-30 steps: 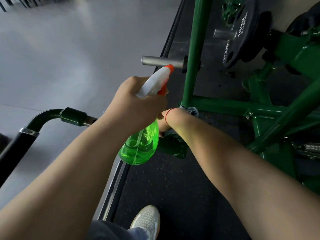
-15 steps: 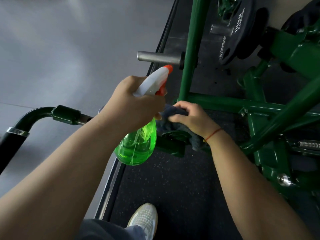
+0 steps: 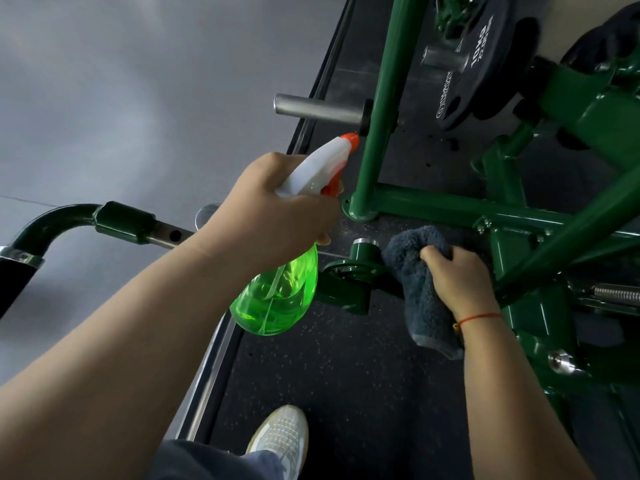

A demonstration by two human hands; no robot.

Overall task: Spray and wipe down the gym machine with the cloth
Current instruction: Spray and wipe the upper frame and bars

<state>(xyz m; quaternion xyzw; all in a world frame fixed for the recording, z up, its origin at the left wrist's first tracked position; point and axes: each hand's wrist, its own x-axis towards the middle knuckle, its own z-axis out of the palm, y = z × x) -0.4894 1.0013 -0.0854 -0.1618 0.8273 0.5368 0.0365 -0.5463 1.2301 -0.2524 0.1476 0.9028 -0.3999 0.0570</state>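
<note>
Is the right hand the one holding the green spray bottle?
No, the left hand grips the spray bottle, while the right hand holds the dark cloth.

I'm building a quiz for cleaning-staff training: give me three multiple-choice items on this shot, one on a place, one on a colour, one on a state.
1. Where is the cloth?
A. Hung on the weight plate
B. In the right hand, against the green pivot housing
C. Under the shoe

2. What colour is the nozzle tip of the spray bottle?
A. Blue
B. Black
C. Orange

3. What is the left hand doing?
A. Gripping the spray bottle by its neck
B. Hanging open and idle
C. Pressing the cloth flat

Answers:
1 B: the fingers curl round the bunched dark cloth, which meets the low green housing.
2 C: the tip and trigger are orange on a white head, above the clear green body.
3 A: the fingers wrap the neck just under the white head, with the bottle held in the air.
</note>
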